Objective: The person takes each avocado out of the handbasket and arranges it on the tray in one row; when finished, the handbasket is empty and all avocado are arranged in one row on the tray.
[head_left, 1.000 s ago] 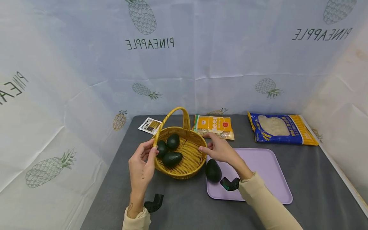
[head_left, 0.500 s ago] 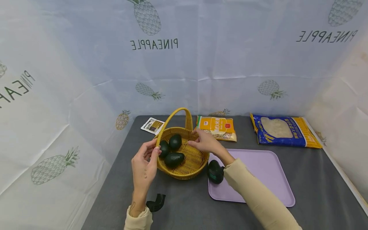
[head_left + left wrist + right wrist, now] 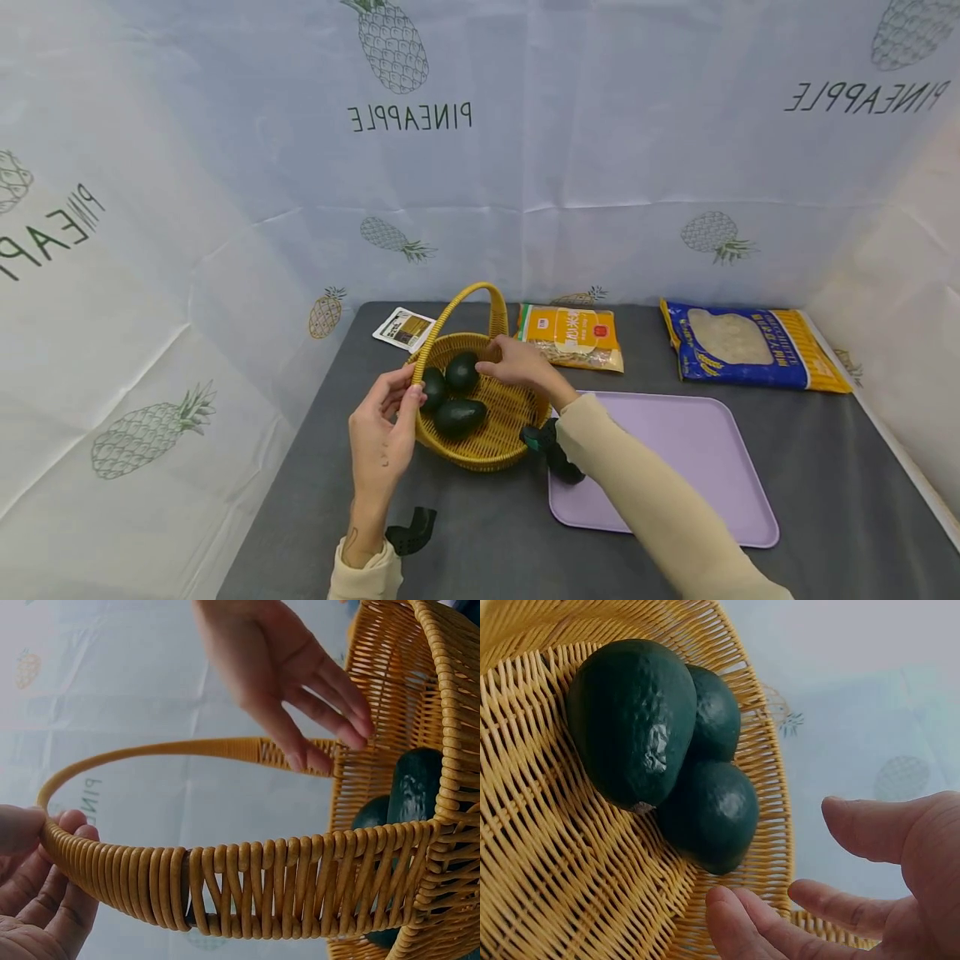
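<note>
My left hand [image 3: 381, 435] grips the handle [image 3: 150, 881] of a yellow woven basket [image 3: 513, 415] between thumb and fingers, on its left side. Three dark green avocados lie in the basket's left half: one at the back [image 3: 462, 372], one at the left [image 3: 432, 390] and one in front [image 3: 460, 418]. Over the basket's back right part hovers my right hand [image 3: 517, 364], fingers apart and holding nothing. The right wrist view shows its fingertips near the avocados [image 3: 634, 720], a gap between. Another avocado [image 3: 567, 472] lies on the tray, partly hidden by the right wrist's camera.
A lilac tray [image 3: 678, 433] lies right of the basket, under my right forearm. Behind stand an orange grain packet [image 3: 573, 335], a blue and yellow bag [image 3: 750, 348] and a small white-edged packet [image 3: 403, 328]. A pineapple-print sheet [image 3: 600, 150] hangs behind the grey table.
My right hand has moved left from the basket's right rim to over its inside, near the back avocado. The left hand keeps its hold on the handle. The view has shifted slightly.
</note>
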Demonstrator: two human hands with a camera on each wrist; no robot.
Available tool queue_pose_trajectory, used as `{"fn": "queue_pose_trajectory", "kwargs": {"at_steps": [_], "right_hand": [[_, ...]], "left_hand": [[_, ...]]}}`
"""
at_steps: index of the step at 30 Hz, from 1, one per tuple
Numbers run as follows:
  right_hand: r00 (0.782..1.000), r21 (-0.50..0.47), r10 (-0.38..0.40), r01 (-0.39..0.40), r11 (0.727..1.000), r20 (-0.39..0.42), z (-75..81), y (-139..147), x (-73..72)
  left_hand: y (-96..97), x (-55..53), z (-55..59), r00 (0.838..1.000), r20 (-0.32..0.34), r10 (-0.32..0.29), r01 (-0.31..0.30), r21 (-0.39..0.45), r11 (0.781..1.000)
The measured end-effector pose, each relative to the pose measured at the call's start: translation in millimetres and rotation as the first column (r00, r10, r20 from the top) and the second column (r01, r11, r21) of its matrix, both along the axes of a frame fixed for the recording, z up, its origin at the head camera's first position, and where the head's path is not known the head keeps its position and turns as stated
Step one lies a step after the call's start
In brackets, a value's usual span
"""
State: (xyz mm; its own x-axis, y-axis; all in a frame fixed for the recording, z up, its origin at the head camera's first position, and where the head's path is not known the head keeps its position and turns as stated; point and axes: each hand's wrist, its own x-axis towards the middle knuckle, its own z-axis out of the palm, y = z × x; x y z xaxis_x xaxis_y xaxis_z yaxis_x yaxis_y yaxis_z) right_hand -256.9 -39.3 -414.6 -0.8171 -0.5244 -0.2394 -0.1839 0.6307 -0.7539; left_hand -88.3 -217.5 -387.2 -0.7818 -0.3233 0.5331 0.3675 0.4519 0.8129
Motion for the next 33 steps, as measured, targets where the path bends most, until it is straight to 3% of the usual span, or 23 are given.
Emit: {"fn": "queue_pose_trajectory", "kwargs": {"at_steps": [6, 15, 25, 33], "right_hand": [[0.997, -0.047, -0.014, 0.018, 0.999, 0.080, -6.7, -12.5, -5.9], [0.993, -0.065, -0.056, 0.063, 0.996, 0.107, -11.6, -26.9, -9.0], [0.984, -0.012, -0.107, 0.110, 0.994, 0.141, -25.4, -39.3, -14.7], [0.988, -0.004, -0.105, 0.106, 0.994, 0.117, -34.1, -46.8, -15.3]], "left_hand": [[-0.6, 0.1, -0.1, 1.000, -0.001, -0.001, 0.001, 0.001, 1.000], [-0.8, 0.6, -0.7, 1.000, -0.013, -0.013, 0.013, 0.006, 1.000], [-1.2, -0.2, 0.4, 1.000, -0.006, -0.019, 0.019, 0.010, 1.000], [-1.5, -0.7, -0.5, 1.000, -0.004, -0.011, 0.011, 0.002, 1.000]]}}
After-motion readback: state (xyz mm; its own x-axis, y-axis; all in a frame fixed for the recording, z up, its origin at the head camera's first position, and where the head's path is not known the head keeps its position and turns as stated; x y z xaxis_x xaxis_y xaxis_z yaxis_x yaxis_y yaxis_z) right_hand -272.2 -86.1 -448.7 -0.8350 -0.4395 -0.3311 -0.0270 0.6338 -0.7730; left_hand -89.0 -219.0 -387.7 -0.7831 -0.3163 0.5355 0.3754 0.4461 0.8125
